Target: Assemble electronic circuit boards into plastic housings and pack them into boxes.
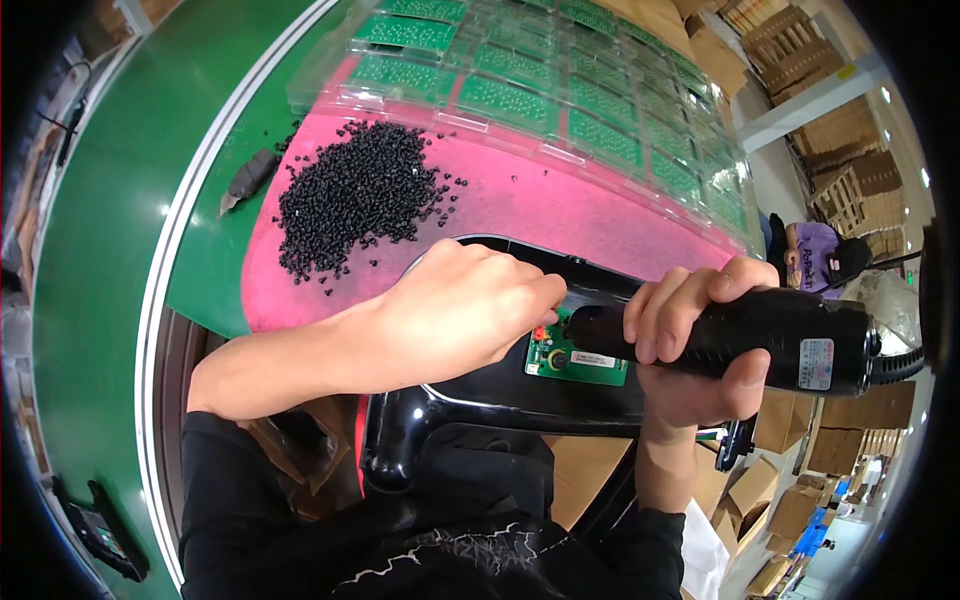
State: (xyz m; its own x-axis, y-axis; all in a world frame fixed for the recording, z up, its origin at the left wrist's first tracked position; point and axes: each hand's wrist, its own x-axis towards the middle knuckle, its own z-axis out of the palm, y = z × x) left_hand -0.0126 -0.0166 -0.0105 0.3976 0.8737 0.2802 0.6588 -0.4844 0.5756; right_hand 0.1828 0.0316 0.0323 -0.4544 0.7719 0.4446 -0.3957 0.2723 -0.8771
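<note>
My right hand (pixel 668 310) is wrapped round a black electric screwdriver (pixel 785 335), held nearly level with its narrow end pointing left. That end is over a small green circuit board (pixel 605 374), which sits in a glossy black plastic housing (pixel 500 405) in front of me. The fingers of my left hand (pixel 470 300) are pinched together at the board's far left edge, close to the driver's tip. Whatever they hold, if anything, is hidden. A red connector and a round dark part show on the board.
A heap of small black screws (pixel 350 205) lies on a pink mat (pixel 500 190) at the far left. Beyond it are clear plastic trays (pixel 520 100) of green boards. A dark scrap (pixel 250 178) lies beside the mat. At right are cardboard boxes (pixel 750 490) and another person (pixel 818 255).
</note>
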